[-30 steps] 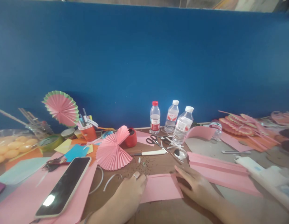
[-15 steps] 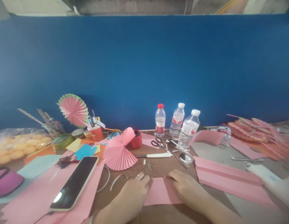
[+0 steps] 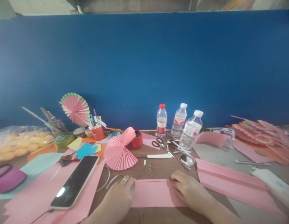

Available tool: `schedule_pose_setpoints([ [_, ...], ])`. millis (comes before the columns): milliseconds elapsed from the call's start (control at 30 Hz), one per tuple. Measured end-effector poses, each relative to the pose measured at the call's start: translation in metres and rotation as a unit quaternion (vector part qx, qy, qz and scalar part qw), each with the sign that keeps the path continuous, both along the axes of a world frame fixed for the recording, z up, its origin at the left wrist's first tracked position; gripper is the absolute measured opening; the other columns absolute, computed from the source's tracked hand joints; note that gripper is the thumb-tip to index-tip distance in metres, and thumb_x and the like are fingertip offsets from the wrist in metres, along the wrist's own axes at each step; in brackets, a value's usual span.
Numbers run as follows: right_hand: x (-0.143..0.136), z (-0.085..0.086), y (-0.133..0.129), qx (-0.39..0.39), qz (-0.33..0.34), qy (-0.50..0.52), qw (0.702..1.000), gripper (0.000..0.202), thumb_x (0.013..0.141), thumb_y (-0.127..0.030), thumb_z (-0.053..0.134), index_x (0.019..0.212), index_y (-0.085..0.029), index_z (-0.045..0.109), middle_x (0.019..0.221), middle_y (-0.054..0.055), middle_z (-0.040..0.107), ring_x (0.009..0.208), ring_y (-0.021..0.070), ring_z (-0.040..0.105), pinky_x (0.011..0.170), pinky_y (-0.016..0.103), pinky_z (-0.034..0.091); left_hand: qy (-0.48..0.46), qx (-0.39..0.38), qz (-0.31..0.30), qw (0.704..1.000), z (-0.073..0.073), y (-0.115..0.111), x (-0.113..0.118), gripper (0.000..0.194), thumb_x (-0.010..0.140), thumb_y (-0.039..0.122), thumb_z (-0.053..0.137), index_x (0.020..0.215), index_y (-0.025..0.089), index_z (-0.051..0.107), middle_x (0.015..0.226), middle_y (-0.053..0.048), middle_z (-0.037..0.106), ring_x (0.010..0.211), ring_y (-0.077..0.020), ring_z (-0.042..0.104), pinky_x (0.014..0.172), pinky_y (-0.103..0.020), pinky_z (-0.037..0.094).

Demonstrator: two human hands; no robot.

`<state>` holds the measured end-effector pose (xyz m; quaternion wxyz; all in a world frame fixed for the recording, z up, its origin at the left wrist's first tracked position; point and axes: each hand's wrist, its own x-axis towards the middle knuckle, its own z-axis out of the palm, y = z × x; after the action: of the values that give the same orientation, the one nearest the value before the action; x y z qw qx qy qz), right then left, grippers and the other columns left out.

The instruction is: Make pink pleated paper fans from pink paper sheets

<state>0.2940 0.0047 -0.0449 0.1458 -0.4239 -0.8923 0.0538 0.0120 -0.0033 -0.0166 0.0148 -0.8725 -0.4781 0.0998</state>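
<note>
A flat pink sheet (image 3: pixel 151 193) lies on the brown desk (image 3: pixel 158 214) in front of me, its long sides running left to right. A narrow fold line follows its far edge; its near edge is straight, with a band of desk on my side of it. My left hand (image 3: pixel 121 193) covers its left end and my right hand (image 3: pixel 189 189) its right end.

Just beyond the sheet, another band of desk is sprinkled with small dark crumbs (image 3: pixel 150 169). Farther beyond it, a white-handled knife (image 3: pixel 159 156) lies crosswise, then black-handled scissors (image 3: pixel 162 145), then three plastic bottles (image 3: pixel 179 120), well apart from the sheet. A pleated pink fan (image 3: pixel 120 154) sits beyond the sheet's left end. To the sheet's left, a curled white strip (image 3: pixel 111 180) is right by my knuckles, and a phone (image 3: pixel 75 183) lies farther out. To its right, past my wrist, a creased pink piece (image 3: pixel 238 183) lies with a gap between.

My left fingers, one wearing a ring, are bent and close together on the sheet. My right fingers are bent too, bunched with little space between them, their tips at the far edge near the right corner. The thumbs are hidden, so I cannot tell whether either hand pinches the paper or only presses it.
</note>
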Motion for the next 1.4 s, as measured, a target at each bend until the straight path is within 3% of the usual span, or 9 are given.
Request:
schedule_pose_setpoints([
  [133,-0.017,0.009,0.011,-0.021,-0.033,-0.071,0.997,0.022,0.089,-0.022,0.046,0.076,-0.017,0.063,0.081,0.005,0.060,0.080,0.0187,0.055,0.069,0.028,0.040,-0.116,-0.040,0.030,0.992,0.011,0.016,0.024,0.021,0.084,0.019,0.046,0.086,0.011,0.065,0.091,-0.013,0.062,0.089,-0.0264,0.057,0.078,-0.040,0.043],
  [300,-0.044,0.020,0.032,-0.065,-0.071,-0.127,0.987,0.017,0.077,-0.007,0.052,0.073,-0.015,0.066,0.074,0.007,0.065,0.069,0.0192,0.061,0.059,0.026,0.039,-0.186,-0.070,0.019,0.980,0.009,0.039,0.050,0.015,0.081,0.022,0.049,0.078,0.017,0.063,0.083,-0.004,0.063,0.073,-0.0169,0.058,0.068,-0.026,0.043],
  [433,-0.045,0.023,0.037,-0.107,-0.083,-0.133,0.982,0.016,0.069,-0.005,0.053,0.063,-0.014,0.065,0.060,0.006,0.064,0.055,0.0175,0.059,0.052,0.025,0.035,-0.233,-0.092,0.019,0.968,-0.003,0.045,0.051,0.014,0.073,0.013,0.049,0.074,0.018,0.062,0.077,-0.001,0.063,0.071,-0.0151,0.057,0.063,-0.023,0.041],
  [667,-0.036,0.025,0.036,-0.125,-0.045,-0.077,0.988,0.016,0.075,-0.011,0.048,0.074,-0.018,0.063,0.077,0.004,0.065,0.067,0.0164,0.060,0.056,0.024,0.034,-0.272,-0.112,0.031,0.955,-0.005,0.043,0.047,0.025,0.069,0.008,0.044,0.080,0.018,0.065,0.081,-0.003,0.066,0.076,-0.0170,0.058,0.069,-0.026,0.042],
  [900,-0.034,0.020,0.051,-0.116,0.007,-0.038,0.993,0.018,0.083,-0.013,0.046,0.085,-0.020,0.062,0.082,0.002,0.065,0.077,0.0172,0.060,0.066,0.025,0.039,-0.261,-0.105,0.024,0.959,-0.001,0.054,0.039,0.025,0.075,0.008,0.040,0.083,0.017,0.062,0.083,-0.004,0.064,0.077,-0.0161,0.057,0.072,-0.027,0.042],
  [1067,-0.024,0.021,0.058,-0.102,0.052,-0.032,0.993,0.021,0.083,-0.009,0.046,0.082,-0.020,0.063,0.084,0.000,0.065,0.079,0.0138,0.059,0.071,0.022,0.041,-0.211,-0.096,0.014,0.973,0.002,0.056,0.032,0.027,0.074,0.002,0.037,0.081,0.016,0.059,0.081,-0.003,0.061,0.074,-0.0150,0.057,0.067,-0.025,0.043],
  [1267,-0.025,0.022,0.056,-0.048,0.095,-0.079,0.991,0.023,0.084,-0.009,0.047,0.074,-0.019,0.065,0.081,0.001,0.063,0.078,0.0152,0.055,0.068,0.025,0.039,-0.126,-0.062,-0.036,0.989,0.012,0.047,0.035,0.031,0.076,-0.004,0.036,0.085,0.013,0.060,0.087,-0.007,0.062,0.082,-0.0186,0.057,0.076,-0.030,0.044],
  [1400,-0.027,0.020,0.051,-0.009,0.105,-0.123,0.987,0.023,0.080,-0.007,0.050,0.064,-0.017,0.063,0.071,0.004,0.059,0.072,0.0180,0.051,0.060,0.028,0.036,-0.078,-0.042,-0.054,0.995,0.006,0.032,0.034,0.029,0.078,-0.004,0.037,0.084,0.012,0.061,0.090,-0.012,0.061,0.085,-0.0224,0.058,0.074,-0.034,0.047],
])
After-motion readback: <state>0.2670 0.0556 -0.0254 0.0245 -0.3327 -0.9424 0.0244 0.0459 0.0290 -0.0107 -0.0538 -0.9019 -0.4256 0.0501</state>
